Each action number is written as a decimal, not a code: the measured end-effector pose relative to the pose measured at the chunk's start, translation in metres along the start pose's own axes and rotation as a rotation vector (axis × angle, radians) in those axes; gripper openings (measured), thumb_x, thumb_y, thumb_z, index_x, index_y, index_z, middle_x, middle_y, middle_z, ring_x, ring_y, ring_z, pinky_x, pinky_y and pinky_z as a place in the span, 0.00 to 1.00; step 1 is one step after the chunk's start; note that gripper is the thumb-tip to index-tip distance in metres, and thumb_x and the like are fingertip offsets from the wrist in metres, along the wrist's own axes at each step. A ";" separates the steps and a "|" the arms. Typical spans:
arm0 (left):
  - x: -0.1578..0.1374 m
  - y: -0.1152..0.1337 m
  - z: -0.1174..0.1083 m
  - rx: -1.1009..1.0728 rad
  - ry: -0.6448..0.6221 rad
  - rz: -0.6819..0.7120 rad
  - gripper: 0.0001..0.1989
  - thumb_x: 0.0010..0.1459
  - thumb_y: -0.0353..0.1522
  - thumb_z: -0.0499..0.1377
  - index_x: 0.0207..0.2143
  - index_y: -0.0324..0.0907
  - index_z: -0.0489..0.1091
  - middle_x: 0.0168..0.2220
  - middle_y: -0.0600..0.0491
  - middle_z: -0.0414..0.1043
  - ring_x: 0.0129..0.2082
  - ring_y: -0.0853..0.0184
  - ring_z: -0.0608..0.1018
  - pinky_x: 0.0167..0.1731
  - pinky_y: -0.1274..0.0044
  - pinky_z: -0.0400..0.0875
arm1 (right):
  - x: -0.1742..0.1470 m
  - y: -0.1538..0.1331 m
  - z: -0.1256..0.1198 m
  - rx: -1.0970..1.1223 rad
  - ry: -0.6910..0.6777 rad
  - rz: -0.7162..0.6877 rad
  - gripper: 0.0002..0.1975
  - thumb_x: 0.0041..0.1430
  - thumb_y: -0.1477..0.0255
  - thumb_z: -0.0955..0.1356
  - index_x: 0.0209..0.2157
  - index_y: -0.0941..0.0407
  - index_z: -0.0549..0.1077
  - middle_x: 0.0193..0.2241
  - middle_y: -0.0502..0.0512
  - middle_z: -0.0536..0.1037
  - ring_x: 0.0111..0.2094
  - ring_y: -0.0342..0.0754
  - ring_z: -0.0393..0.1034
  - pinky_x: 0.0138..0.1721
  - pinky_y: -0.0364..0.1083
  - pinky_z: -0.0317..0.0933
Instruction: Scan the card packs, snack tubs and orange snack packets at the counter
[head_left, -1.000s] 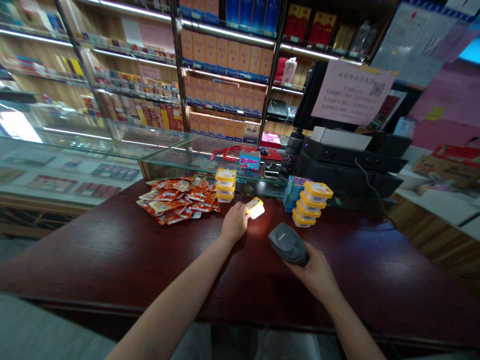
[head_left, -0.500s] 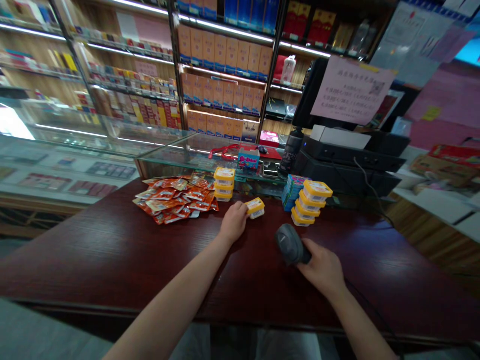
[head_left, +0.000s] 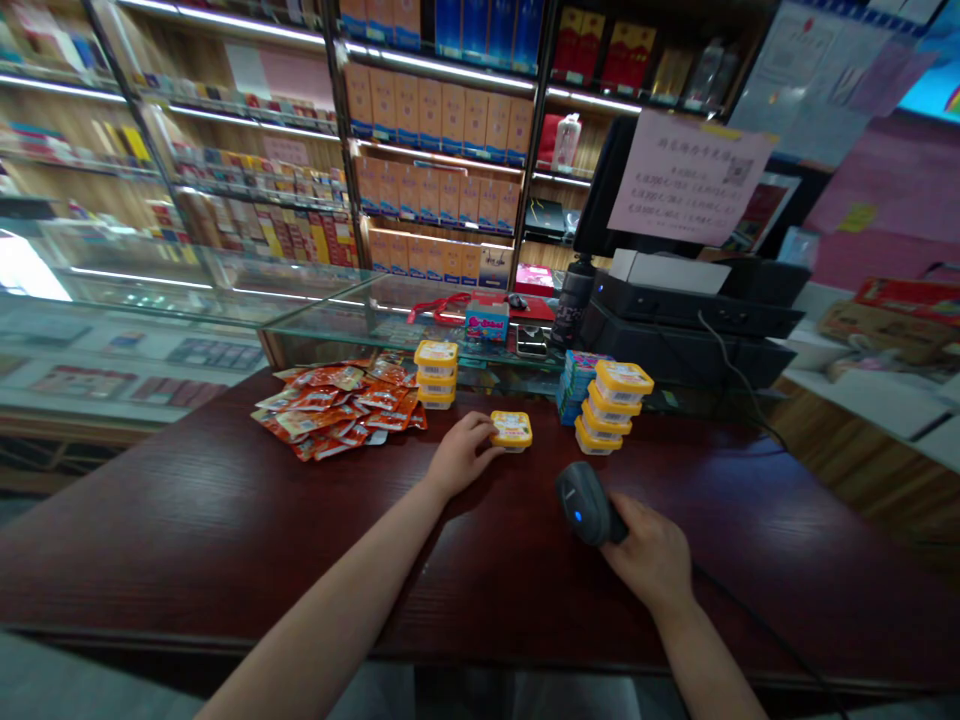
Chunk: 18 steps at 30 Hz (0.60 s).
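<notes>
My left hand (head_left: 463,455) grips the left end of a small plastic tub with a yellow lid (head_left: 512,429), which sits level on the dark table. In my right hand (head_left: 651,550) is a black barcode scanner (head_left: 583,502), a blue light showing on it and its head toward the tub. Left of the tub stands a stack of similar yellow-lidded tubs (head_left: 436,376). A leaning stack of more tubs (head_left: 611,408) stands to the right, against blue patterned boxes (head_left: 574,385). Orange snack packets (head_left: 337,405) lie in a loose heap at the left.
A glass counter (head_left: 330,310) runs behind the table (head_left: 300,540). On it are a small blue-pink box (head_left: 486,322) and a phone (head_left: 532,341). A monitor with a pink notice (head_left: 688,180) stands at the back right. The scanner's cable (head_left: 765,625) trails right.
The tub in my left hand has gone from tilted to level on the table. A blue light now shows on the scanner. The whole view has shifted slightly.
</notes>
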<state>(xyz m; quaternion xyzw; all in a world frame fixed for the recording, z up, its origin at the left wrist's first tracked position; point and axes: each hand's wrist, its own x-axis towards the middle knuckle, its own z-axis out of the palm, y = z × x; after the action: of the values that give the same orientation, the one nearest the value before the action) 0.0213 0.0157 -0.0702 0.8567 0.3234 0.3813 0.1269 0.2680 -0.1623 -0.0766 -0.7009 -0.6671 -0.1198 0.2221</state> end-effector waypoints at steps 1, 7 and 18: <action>0.000 0.000 0.000 0.004 0.009 -0.006 0.07 0.56 0.32 0.60 0.39 0.43 0.70 0.44 0.50 0.68 0.45 0.66 0.73 0.47 0.73 0.70 | 0.000 0.000 -0.001 0.004 0.006 0.004 0.13 0.51 0.72 0.64 0.41 0.54 0.72 0.35 0.54 0.80 0.34 0.51 0.74 0.33 0.45 0.60; 0.015 0.004 0.007 0.064 0.000 -0.109 0.03 0.53 0.28 0.61 0.32 0.42 0.71 0.39 0.52 0.67 0.39 0.67 0.74 0.43 0.75 0.71 | 0.000 0.003 -0.003 0.044 0.031 0.021 0.13 0.51 0.72 0.64 0.39 0.54 0.73 0.33 0.55 0.79 0.33 0.51 0.74 0.33 0.45 0.59; 0.063 0.013 0.052 0.085 0.058 -0.281 0.05 0.50 0.27 0.62 0.32 0.41 0.73 0.38 0.51 0.68 0.38 0.66 0.74 0.41 0.74 0.70 | 0.004 0.006 -0.003 0.107 0.003 0.056 0.13 0.50 0.73 0.64 0.39 0.53 0.73 0.33 0.53 0.80 0.33 0.50 0.74 0.33 0.44 0.59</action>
<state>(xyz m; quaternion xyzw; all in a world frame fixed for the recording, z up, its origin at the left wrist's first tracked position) 0.0970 0.0488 -0.0635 0.7963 0.4595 0.3701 0.1331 0.2743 -0.1604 -0.0734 -0.7061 -0.6526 -0.0787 0.2633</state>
